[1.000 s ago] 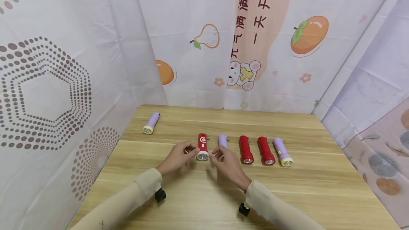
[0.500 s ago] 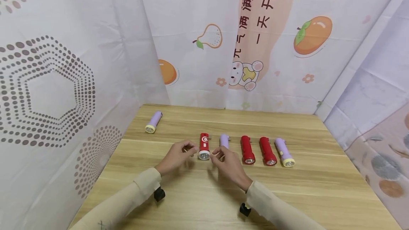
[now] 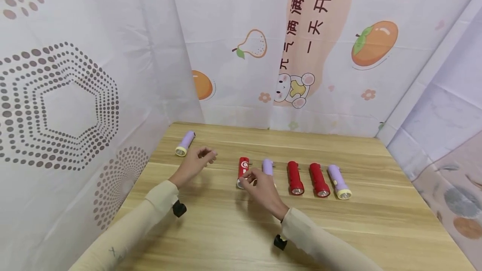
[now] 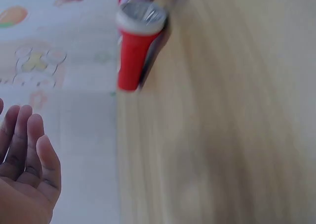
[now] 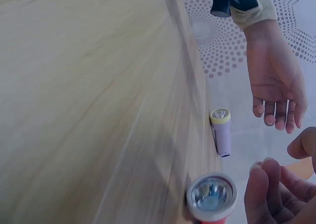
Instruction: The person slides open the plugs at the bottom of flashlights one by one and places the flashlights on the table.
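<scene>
A red flashlight (image 3: 244, 164) with a white head lies at the middle of the wooden table, lens toward me. My right hand (image 3: 261, 188) hovers over its head end, fingers loosely bent, and partly covers it and the purple flashlight (image 3: 267, 166) beside it. In the right wrist view, a gap with nothing in it separates that hand's thumb from its fingers (image 5: 266, 184). My left hand (image 3: 193, 164) is raised, relaxed and holding nothing, between the red flashlight and a purple flashlight (image 3: 186, 143) with a yellow rim at the far left. The left wrist view shows its fingers (image 4: 34, 135) extended.
To the right of the right hand lie a red flashlight (image 3: 295, 177), a second red flashlight (image 3: 319, 180) and a purple flashlight (image 3: 339, 181), roughly in a row. Patterned curtains (image 3: 233, 108) stand behind and at both sides of the table (image 3: 226, 237).
My left hand has moved away from the red flashlight, left and up. My right hand has shifted slightly left over that flashlight's head. The flashlights keep their arrangement while the view turns slightly.
</scene>
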`<state>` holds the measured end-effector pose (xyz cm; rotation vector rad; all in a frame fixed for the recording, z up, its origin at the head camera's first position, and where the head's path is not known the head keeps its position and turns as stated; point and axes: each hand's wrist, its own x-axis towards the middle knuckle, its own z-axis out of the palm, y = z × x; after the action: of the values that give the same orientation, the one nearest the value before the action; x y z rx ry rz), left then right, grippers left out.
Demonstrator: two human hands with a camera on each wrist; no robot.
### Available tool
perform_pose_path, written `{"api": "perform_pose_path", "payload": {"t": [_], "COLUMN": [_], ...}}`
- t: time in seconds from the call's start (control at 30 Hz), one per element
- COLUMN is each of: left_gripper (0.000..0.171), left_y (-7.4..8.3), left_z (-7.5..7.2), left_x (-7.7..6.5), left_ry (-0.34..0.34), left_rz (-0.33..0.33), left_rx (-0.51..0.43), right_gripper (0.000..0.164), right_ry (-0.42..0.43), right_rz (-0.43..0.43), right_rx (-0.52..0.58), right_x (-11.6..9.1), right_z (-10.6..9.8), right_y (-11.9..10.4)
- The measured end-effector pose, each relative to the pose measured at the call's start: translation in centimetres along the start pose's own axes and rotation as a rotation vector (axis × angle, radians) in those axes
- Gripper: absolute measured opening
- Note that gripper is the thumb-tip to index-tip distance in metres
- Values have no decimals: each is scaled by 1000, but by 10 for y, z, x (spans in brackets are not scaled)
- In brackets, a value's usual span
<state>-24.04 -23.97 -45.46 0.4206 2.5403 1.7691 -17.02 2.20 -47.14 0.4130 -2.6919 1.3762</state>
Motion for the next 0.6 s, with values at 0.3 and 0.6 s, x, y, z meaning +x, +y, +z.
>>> {"api": "perform_pose_path", "payload": {"t": [0.3,0.6], "left_gripper": [37,39], "left_y": [-11,-32], "left_z": [-34,-65], "left_x": [14,26], "left_ry": [112,214], "left_rz": [-34,-129], "left_rx": [-38,-118], "right_gripper": [12,20], "right_ry": [-27,-96], "right_rz": [-27,35], "right_rx": [51,209], "right_x": [12,28], "right_z": [12,40], "right_y": [-15,-25]}}
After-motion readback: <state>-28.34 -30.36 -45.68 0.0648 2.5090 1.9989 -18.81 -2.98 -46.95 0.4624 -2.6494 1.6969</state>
